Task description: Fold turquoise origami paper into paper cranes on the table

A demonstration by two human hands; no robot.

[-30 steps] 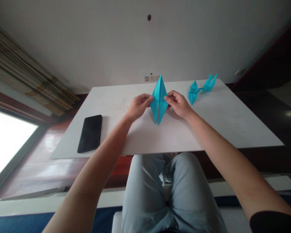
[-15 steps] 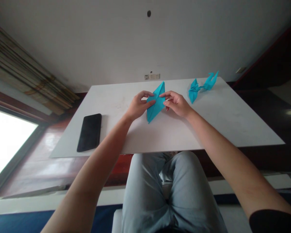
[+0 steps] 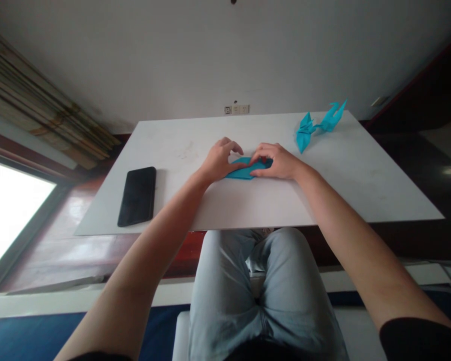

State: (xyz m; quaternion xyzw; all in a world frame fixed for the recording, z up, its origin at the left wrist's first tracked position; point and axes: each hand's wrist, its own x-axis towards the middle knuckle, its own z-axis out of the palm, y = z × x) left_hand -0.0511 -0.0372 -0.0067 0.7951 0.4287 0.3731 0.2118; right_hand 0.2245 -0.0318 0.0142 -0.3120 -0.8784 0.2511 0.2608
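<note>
A folded piece of blue paper [image 3: 242, 173] lies flat on the white table [image 3: 225, 210], its long side running left to right. My left hand [image 3: 221, 159] holds down its left part with the thumb along the upper surface, while the index finger curls above it. At the right end, my right hand [image 3: 278, 161] grips the paper between thumb and bent fingers, which cover that end. The two hands nearly meet over the middle of the paper.
Two folded blue paper cranes [image 3: 304, 132] [image 3: 332, 117] stand touching or close together at the table's far right. A black phone [image 3: 137, 196] lies near the left edge. Wall sockets [image 3: 236, 109] sit behind the table.
The paper was a raised, slanted diamond between both hands; now it lies flat and sideways on the table. My left fingers have lifted off, leaving the thumb on it. The view has tilted slightly down.
</note>
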